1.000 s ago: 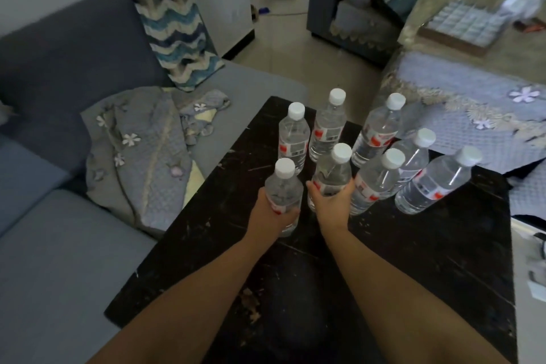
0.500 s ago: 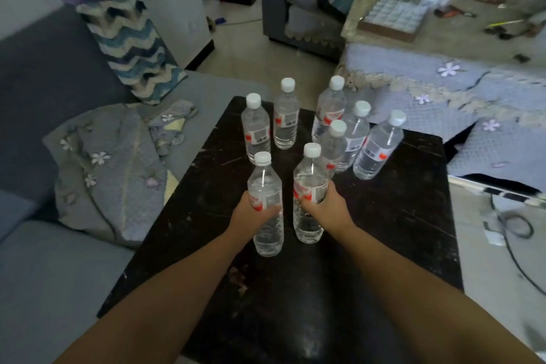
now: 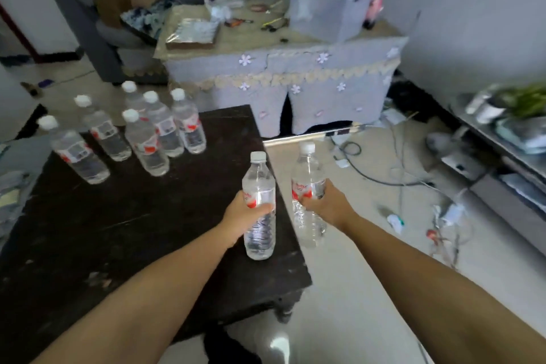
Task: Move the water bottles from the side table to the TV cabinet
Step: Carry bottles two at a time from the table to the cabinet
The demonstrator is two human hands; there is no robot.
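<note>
My left hand (image 3: 243,214) grips a clear water bottle (image 3: 259,183) with a white cap and red label, held upright over the right edge of the dark side table (image 3: 124,224). A second water bottle (image 3: 307,177) of the same kind is held by my right hand (image 3: 328,205) out past the table's edge, above the floor. Several more water bottles (image 3: 147,142) stand on the far left part of the table. The grey TV cabinet (image 3: 508,156) runs along the right wall.
A cloth-covered table (image 3: 283,80) with a tray, tools and clear plastic boxes stands ahead. Cables, a power strip and small litter lie on the tiled floor (image 3: 369,275) between the side table and the cabinet. The cabinet top holds a plant and metal items.
Both hands have lifted their bottles off the table and carried them right. The view has swung right, so the remaining bottles now sit at the left.
</note>
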